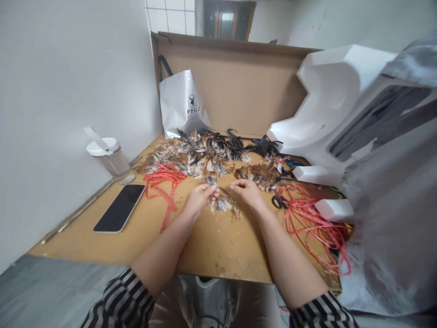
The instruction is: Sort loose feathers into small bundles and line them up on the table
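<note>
Head view: left hand [201, 197] clamped its fingers on a feather tuft [210, 180]; couldn't tell if right hand's [251, 193] fingers met; work looked partway, feather heap [198, 163] left.

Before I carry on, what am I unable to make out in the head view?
All in the head view:
Right hand: whether its fingertips hold a fine strand; too small.
Left hand: the part of the tuft inside its grip; hidden by its fingers.
Bag: contents, hidden by its opaque front; smallest print, too small.
Scissors: blades, lost among feathers and red strips.
</note>
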`<state>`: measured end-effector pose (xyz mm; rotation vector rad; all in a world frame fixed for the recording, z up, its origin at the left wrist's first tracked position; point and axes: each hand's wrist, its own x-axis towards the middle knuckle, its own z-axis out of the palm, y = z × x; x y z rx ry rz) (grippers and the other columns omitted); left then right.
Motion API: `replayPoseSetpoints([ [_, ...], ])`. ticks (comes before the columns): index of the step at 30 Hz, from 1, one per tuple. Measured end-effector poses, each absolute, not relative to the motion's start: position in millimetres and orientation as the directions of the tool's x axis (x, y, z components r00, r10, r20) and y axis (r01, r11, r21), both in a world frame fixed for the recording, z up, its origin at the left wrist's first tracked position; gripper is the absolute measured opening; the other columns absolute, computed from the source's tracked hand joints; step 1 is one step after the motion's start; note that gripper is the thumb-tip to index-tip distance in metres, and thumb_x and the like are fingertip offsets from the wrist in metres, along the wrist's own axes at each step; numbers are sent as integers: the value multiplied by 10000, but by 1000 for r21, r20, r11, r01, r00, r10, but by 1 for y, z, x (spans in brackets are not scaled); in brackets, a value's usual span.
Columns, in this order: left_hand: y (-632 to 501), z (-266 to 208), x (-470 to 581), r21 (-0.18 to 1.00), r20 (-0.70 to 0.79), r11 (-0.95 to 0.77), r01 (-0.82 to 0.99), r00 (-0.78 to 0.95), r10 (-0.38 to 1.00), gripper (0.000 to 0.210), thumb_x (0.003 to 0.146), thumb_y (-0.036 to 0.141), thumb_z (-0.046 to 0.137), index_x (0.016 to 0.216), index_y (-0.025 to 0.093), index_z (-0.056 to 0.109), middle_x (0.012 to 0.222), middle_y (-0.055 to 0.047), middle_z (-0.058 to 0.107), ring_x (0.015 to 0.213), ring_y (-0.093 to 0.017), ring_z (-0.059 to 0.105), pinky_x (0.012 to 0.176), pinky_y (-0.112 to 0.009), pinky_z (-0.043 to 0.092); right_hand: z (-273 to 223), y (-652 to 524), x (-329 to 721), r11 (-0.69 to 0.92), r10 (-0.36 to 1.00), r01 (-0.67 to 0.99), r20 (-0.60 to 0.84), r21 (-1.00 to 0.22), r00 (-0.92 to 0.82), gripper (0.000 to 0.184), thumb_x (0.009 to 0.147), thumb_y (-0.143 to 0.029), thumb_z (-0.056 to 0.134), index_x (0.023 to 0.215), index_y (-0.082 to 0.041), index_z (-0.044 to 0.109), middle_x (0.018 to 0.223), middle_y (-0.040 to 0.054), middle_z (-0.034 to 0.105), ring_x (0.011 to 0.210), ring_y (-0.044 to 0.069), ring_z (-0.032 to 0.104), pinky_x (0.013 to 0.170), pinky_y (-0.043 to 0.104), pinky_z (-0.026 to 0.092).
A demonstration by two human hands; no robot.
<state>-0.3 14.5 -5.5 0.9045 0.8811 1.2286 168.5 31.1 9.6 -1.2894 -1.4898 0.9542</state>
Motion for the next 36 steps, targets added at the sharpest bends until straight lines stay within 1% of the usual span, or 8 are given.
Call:
replayPoseSetpoints([
  [5, 15, -4, -2, 884, -95, 124, -451, 87, 992, 232, 597, 292, 680, 684, 86, 615, 639, -46, 613, 524, -53, 525, 487, -143, 394, -5, 39, 182, 155, 988, 743, 98, -651, -121, 182, 643, -286, 527, 602, -144, 634, 539, 10, 580, 499, 105, 477, 491, 208, 311],
  [12, 14, -2, -2, 873, -109, 144, -467, 103, 989, 212, 604, 271, 680, 671, 83, 611, 613, -46, 609, 513, -54, 522, 468, -137, 388, -3, 34, 164, 122, 991, 930, 89, -345, -97, 143, 632, -236, 524, 598, -162, 642, 600, 72, 610, 553, 134, 501, 513, 234, 288],
  [14, 15, -3, -2, 867, -109, 146, -477, 104, 989, 196, 614, 258, 675, 674, 82, 613, 610, -44, 608, 510, -51, 523, 463, -130, 389, -3, 35, 164, 103, 993, 912, 101, -398, -68, 160, 637, -236, 512, 556, -149, 620, 575, 74, 597, 529, 128, 484, 504, 234, 286],
  [16, 15, -3, -2, 852, -118, 157, -499, 109, 987, 172, 630, 239, 667, 680, 82, 616, 607, -42, 608, 510, -47, 526, 461, -121, 393, -3, 36, 167, 97, 995, 813, 85, -574, -58, 165, 631, -255, 523, 540, -142, 600, 535, 45, 570, 490, 108, 454, 486, 222, 287],
  [19, 16, -4, -2, 819, -153, 217, -531, 162, 975, 128, 649, 190, 655, 702, 78, 622, 659, -56, 626, 537, -47, 547, 470, -112, 409, -1, 37, 171, 50, 998, 466, 31, -884, -49, 195, 620, -328, 564, 603, -136, 597, 494, -9, 520, 431, 74, 387, 453, 204, 278],
  [21, 16, -5, -2, 796, -171, 274, -539, 234, 957, 111, 658, 161, 646, 723, 74, 626, 718, -71, 639, 553, -48, 556, 472, -109, 419, 2, 36, 170, 6, 999, 208, -4, -978, -48, 242, 599, -373, 600, 653, -137, 596, 477, -33, 488, 408, 59, 344, 433, 199, 254],
  [25, 15, -7, -1, 759, -177, 347, -551, 339, 924, 110, 667, 127, 634, 762, 72, 629, 793, -86, 644, 590, -58, 575, 475, -111, 434, 6, 31, 160, -11, 997, -49, -7, -999, -78, 266, 552, -370, 657, 666, -137, 601, 490, -41, 497, 413, 48, 336, 433, 194, 242],
  [36, 12, -5, 0, 777, -160, 362, -514, 395, 904, 71, 691, 100, 604, 748, 69, 633, 721, -62, 632, 542, -37, 556, 475, -98, 431, 2, 25, 144, -42, 988, -145, -19, -989, -156, 205, 574, -332, 656, 621, -147, 581, 546, -13, 576, 444, 64, 438, 455, 190, 305],
])
